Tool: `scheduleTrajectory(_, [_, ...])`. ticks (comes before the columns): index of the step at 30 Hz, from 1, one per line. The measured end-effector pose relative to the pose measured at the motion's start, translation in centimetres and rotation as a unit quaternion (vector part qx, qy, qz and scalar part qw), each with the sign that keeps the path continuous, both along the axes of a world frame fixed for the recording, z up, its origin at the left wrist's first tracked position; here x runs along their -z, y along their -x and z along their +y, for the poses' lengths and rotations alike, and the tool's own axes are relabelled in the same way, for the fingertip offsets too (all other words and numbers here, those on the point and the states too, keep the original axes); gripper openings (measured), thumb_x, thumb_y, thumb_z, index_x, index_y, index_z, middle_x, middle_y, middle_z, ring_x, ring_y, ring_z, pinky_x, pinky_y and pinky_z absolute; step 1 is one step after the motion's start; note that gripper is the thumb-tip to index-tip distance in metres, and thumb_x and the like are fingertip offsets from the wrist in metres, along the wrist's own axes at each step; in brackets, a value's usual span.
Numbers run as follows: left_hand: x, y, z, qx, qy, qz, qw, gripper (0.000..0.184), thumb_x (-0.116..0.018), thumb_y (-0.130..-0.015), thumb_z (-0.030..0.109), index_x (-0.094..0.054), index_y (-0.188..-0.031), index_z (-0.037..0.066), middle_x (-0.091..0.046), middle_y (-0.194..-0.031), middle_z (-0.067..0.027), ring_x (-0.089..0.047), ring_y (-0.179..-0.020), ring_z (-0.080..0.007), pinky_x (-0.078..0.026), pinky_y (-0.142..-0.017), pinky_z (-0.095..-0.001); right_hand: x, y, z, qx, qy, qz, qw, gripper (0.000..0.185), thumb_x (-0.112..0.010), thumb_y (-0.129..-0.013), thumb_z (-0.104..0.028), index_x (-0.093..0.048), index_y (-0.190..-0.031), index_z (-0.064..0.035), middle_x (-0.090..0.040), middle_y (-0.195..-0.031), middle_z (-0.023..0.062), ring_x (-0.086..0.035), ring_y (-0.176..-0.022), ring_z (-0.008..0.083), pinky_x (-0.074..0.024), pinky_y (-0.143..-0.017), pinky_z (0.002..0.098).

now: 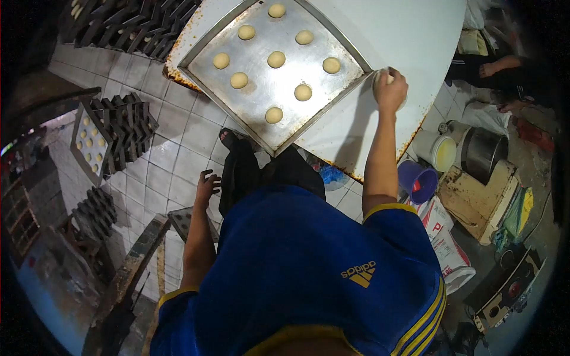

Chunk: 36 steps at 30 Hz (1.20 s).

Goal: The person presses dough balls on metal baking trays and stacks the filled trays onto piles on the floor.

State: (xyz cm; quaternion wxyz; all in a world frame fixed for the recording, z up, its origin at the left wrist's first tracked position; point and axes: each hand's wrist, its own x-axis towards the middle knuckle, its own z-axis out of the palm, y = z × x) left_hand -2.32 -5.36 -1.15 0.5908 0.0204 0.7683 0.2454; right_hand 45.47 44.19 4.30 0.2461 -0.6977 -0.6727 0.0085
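Blue shirt with yellow trim (pixel 285 243) takes up most of the near view. Right hand (pixel 390 90) is curled over some pale round thing (pixel 389 78) on the white, rusty-edged table (pixel 427 47), fingers bent round it, can't tell what it is tbh. Just beside it sits a square shiny metal tray (pixel 266 94) holding nine round beige dough balls (pixel 276 59), one corner poking past the table edge. Left hand (pixel 208 184) hangs over pale tiled floor (pixel 178 133), fingers loosely spread

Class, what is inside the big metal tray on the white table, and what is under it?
Nine pale dough balls show inside the tray, whose far end is cropped. Under it is the white table, visible beside it; whatever the tray's base covers cannot be seen.
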Motion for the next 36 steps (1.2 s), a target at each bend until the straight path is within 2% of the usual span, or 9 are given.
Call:
scheduleTrajectory(3, [-0.2,-0.1,0.2,0.007,0.002,-0.001,1.000,0.044,-0.059,-0.100,0.024,-0.045,-0.141,0.014,-0.069,-0.121,-0.0158,-0.072,-0.100,-0.0290,-0.056,-0.080,-0.0411,1.0,-2.9,0.6,0.082,0.141,-0.037,0.986,0.026,-0.070,-0.092,-0.029,-0.079,-0.108,-0.0094,-0.075,-0.105,0.0190,-0.069,-0.099,0.0409,-0.0540,-0.088,0.0498])
scheduleTrajectory(16, [-0.4,1.1,-1.1,0.003,-0.007,0.011,1.000,0.043,-0.057,-0.100,0.022,-0.046,-0.141,0.014,-0.069,-0.117,-0.0146,-0.072,-0.093,-0.0267,-0.057,-0.077,-0.0409,4.1,-4.0,1.4,0.016,0.141,-0.131,0.981,0.030,-0.074,-0.088,-0.032,-0.080,-0.103,-0.0071,-0.077,-0.100,0.0180,-0.074,-0.092,0.0386,-0.0576,-0.085,0.0467])
scheduleTrajectory(22, [0.0,1.2,-3.0,-0.010,0.012,0.003,1.000,0.043,-0.057,-0.101,0.028,-0.046,-0.141,0.015,-0.069,-0.122,-0.0145,-0.070,-0.102,-0.0274,-0.055,-0.085,-0.0439,3.3,-4.6,0.7,0.041,0.150,0.061,0.986,0.031,-0.075,-0.088,-0.029,-0.079,-0.105,-0.0028,-0.077,-0.100,0.0207,-0.075,-0.089,0.0370,-0.0575,-0.083,0.0429])
scheduleTrajectory(25, [0.1,0.9,-3.6,-0.026,0.016,0.011,0.999,0.042,-0.058,-0.100,0.024,-0.047,-0.139,0.013,-0.071,-0.115,-0.0134,-0.072,-0.092,-0.0237,-0.057,-0.075,-0.0408,3.1,-2.9,-1.1,-0.008,0.141,0.175,0.974,0.034,-0.076,-0.090,-0.030,-0.079,-0.107,-0.0011,-0.078,-0.095,0.0165,-0.075,-0.084,0.0260,-0.0572,-0.079,0.0368])
scheduleTrajectory(27, [0.3,0.8,-4.0,-0.025,0.023,0.006,0.999,0.043,-0.058,-0.101,0.026,-0.047,-0.140,0.014,-0.070,-0.117,-0.0138,-0.071,-0.096,-0.0257,-0.056,-0.079,-0.0426,2.0,0.4,-3.8,-0.128,0.191,0.350,0.908,0.033,-0.077,-0.091,-0.030,-0.080,-0.106,-0.0007,-0.078,-0.088,0.0107,-0.071,-0.082,0.0151,-0.0552,-0.074,0.0319])
scheduleTrajectory(28, [0.6,0.7,-4.1,-0.015,0.027,-0.002,1.000,0.044,-0.058,-0.101,0.028,-0.046,-0.141,0.014,-0.070,-0.120,-0.0142,-0.070,-0.101,-0.0277,-0.056,-0.083,-0.0444,2.1,1.9,-4.9,-0.152,0.207,0.327,0.909,0.030,-0.076,-0.093,-0.027,-0.080,-0.106,-0.0006,-0.077,-0.087,0.0069,-0.067,-0.080,0.0109,-0.0536,-0.073,0.0292])
scheduleTrajectory(31, [1.2,0.6,-4.0,-0.006,0.026,0.001,1.000,0.044,-0.059,-0.101,0.028,-0.046,-0.142,0.014,-0.070,-0.119,-0.0143,-0.071,-0.099,-0.0280,-0.057,-0.081,-0.0444,1.6,7.3,-8.1,-0.198,0.260,0.309,0.893,0.028,-0.077,-0.091,-0.026,-0.080,-0.106,-0.0023,-0.078,-0.089,0.0105,-0.067,-0.077,0.0130,-0.0540,-0.075,0.0298])
scheduleTrajectory(34, [0.8,0.6,-3.0,-0.007,0.021,0.009,1.000,0.045,-0.058,-0.101,0.026,-0.046,-0.143,0.013,-0.070,-0.119,-0.0144,-0.071,-0.099,-0.0278,-0.057,-0.080,-0.0444,1.3,11.3,-9.5,-0.235,0.257,0.220,0.911,0.025,-0.077,-0.090,-0.024,-0.079,-0.104,-0.0027,-0.076,-0.091,0.0167,-0.071,-0.082,0.0301,-0.0560,-0.079,0.0381])
scheduleTrajectory(36, [0.1,0.5,-2.4,-0.015,0.004,0.018,1.000,0.041,-0.059,-0.102,0.026,-0.050,-0.139,0.012,-0.071,-0.114,-0.0128,-0.071,-0.095,-0.0246,-0.056,-0.079,-0.0399,1.6,12.9,-9.8,-0.269,0.198,0.146,0.931,0.023,-0.076,-0.090,-0.021,-0.079,-0.103,-0.0033,-0.076,-0.092,0.0158,-0.070,-0.084,0.0307,-0.0552,-0.079,0.0386])
